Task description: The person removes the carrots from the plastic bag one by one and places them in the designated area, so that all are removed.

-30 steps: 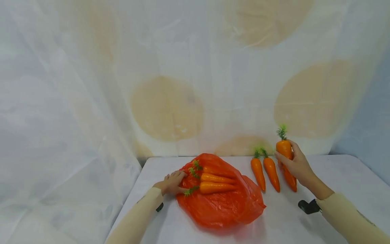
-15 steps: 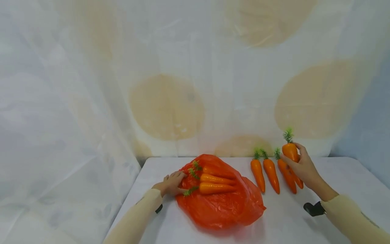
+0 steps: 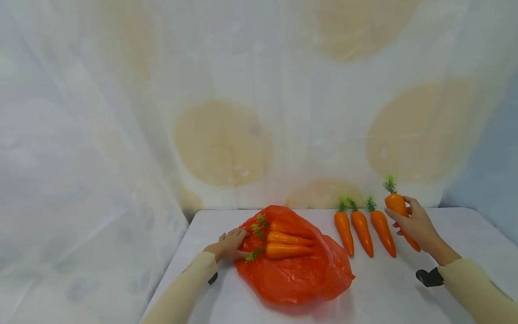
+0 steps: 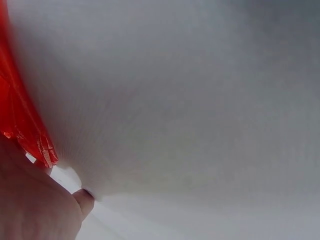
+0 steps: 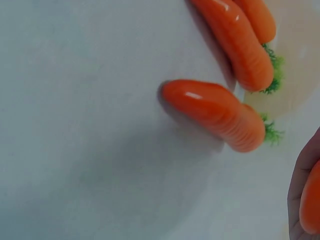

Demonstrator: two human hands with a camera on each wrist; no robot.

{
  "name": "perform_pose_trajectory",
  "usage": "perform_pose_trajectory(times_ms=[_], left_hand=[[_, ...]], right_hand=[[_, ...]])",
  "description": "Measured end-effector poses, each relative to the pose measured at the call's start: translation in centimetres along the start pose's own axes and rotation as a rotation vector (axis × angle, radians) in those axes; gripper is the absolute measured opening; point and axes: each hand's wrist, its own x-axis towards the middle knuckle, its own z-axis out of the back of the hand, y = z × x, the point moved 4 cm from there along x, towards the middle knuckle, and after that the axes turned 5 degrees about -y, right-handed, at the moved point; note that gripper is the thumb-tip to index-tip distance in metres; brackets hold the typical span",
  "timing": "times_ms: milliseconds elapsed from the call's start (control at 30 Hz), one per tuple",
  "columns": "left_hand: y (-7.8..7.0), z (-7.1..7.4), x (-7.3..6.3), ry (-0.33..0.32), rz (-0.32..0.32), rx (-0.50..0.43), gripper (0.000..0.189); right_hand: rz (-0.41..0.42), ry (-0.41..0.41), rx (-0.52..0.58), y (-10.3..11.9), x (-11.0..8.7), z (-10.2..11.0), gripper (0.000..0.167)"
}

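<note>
My right hand [image 3: 421, 227] grips a glossy orange carrot [image 3: 396, 205] with a green leafy top, thumb on its near side. The carrot leans, leaves up, and its tip points down to the right near the tabletop. Part of this carrot also shows at the right edge of the right wrist view. Over on the left, my left hand [image 3: 231, 245] rests on the left edge of a red plastic bag [image 3: 283, 285], fingers spread over the film. Several carrots [image 3: 289, 250] lie across the bag, leaves toward that hand. The left wrist view shows the bag's edge [image 4: 30, 130] against the fingers.
Three carrots lie side by side between the bag and my right hand: a left one [image 3: 344, 233], a middle one [image 3: 361, 233] and a right one [image 3: 382, 233]. A white table [image 3: 376, 292] is under everything, with a pale spotted curtain [image 3: 315, 135] behind.
My right hand has moved right with its carrot, away from the right carrot of the row, which now shows whole. My left hand and the bag have stayed put.
</note>
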Motion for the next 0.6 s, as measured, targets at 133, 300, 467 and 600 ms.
perform_pose_trajectory(times_ms=[133,300,467,600], left_hand=[[0.1,-0.7,-0.3,0.003,0.0,-0.002,0.071],[0.0,-0.6,-0.5,0.009,-0.001,-0.006,0.071],[-0.1,-0.2,-0.3,-0.001,0.007,0.003,0.067],[-0.1,-0.3,-0.3,0.008,0.013,-0.01,0.068]], right_hand=[[-0.022,0.029,-0.03,-1.5,-0.5,0.0,0.095],[-0.026,0.035,-0.066,-2.5,-0.6,-0.2,0.097],[-0.04,0.042,-0.074,-2.8,-0.2,-0.3,0.097],[-0.055,0.043,-0.09,-3.3,-0.3,-0.2,0.099]])
